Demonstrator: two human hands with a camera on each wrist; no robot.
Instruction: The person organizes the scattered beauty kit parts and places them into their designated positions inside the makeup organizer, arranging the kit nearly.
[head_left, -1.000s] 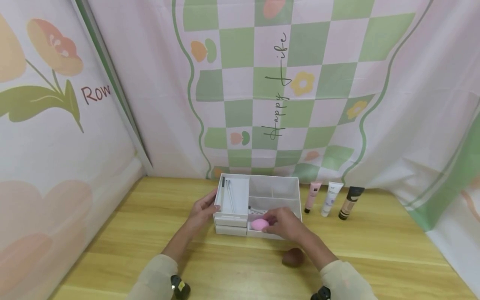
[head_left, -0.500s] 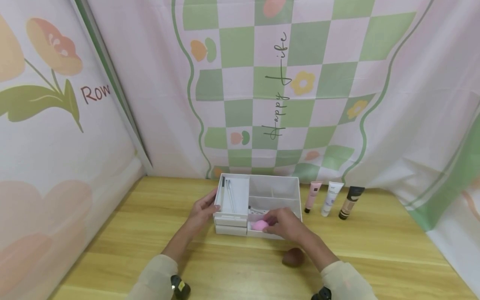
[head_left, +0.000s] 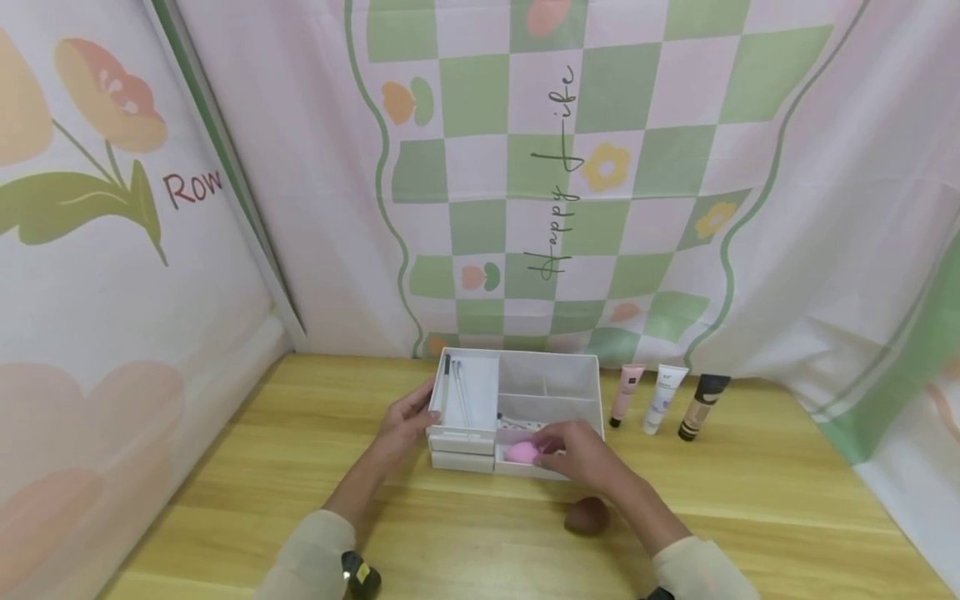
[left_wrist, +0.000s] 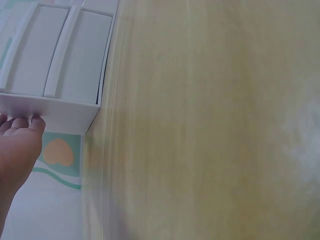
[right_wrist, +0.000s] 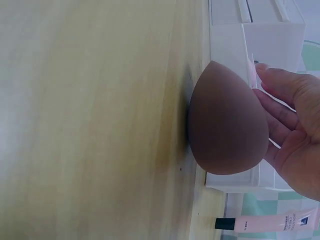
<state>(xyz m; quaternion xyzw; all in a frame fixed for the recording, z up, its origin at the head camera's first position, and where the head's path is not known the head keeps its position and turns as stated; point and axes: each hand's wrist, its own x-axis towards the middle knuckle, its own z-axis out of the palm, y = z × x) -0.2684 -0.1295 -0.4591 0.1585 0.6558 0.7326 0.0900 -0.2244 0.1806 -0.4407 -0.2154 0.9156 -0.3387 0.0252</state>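
Inside the near right compartment of a white plastic organiser box (head_left: pixel 462 461), a pink rounded sponge (head_left: pixel 521 452), long axis roughly left to right, narrow end impossible to make out. At its right end, from near right, a right hand (head_left: pixel 579 450) with half-bent fingers and thumb, pinch or mere touch unclear. Around the box's left wall, a left hand (head_left: pixel 401 425) in a light grip, thumb at the rim, fingers bent outside.

Low in the frame's centre, a white boxy organizer (head_left: pixel 462 445) stands on the yellow wood-grain table (head_left: pixel 465 533), thin black-and-silver rods (head_left: pixel 462 400) in its left tray (head_left: pixel 482 392), a pink rounded sponge (head_left: pixel 522 452) in its front right compartment (head_left: pixel 517 468). Before it lies a brown egg-shaped sponge (head_left: pixel 587 517); to its right, pink, white and black-and-beige squeeze tubes (head_left: pixel 663 402); behind, a green-and-white checkered cloth (head_left: pixel 540 167).
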